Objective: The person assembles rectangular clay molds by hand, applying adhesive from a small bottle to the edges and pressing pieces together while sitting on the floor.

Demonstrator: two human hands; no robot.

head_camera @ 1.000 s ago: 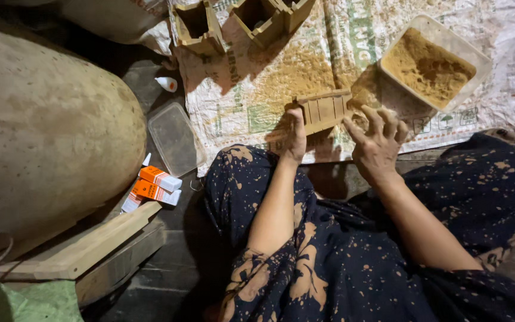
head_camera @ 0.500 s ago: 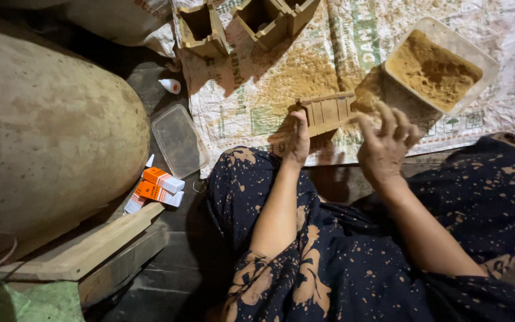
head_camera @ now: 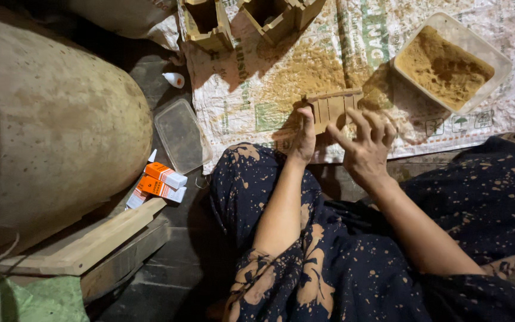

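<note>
Your hands work a slatted wooden mould on the mat.
Your left hand [head_camera: 303, 138] grips the wooden mould [head_camera: 333, 107] by its near-left edge; your right hand [head_camera: 365, 146] hovers just beside it, fingers spread, grasping nothing. Farther right sits a tub of brown powder [head_camera: 448, 62].

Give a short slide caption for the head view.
Left hand grips a slatted wooden piece while right hand hovers beside it.

Both forearms are seen bare, with no sleeves, wrist items or rings discernible. The left hand [head_camera: 303, 138] and right hand [head_camera: 365, 146] are ungloved. The legs and lap are covered by a loose dark navy garment [head_camera: 329, 262], patterned throughout with irregular tan blotches and fine speckles.
</note>
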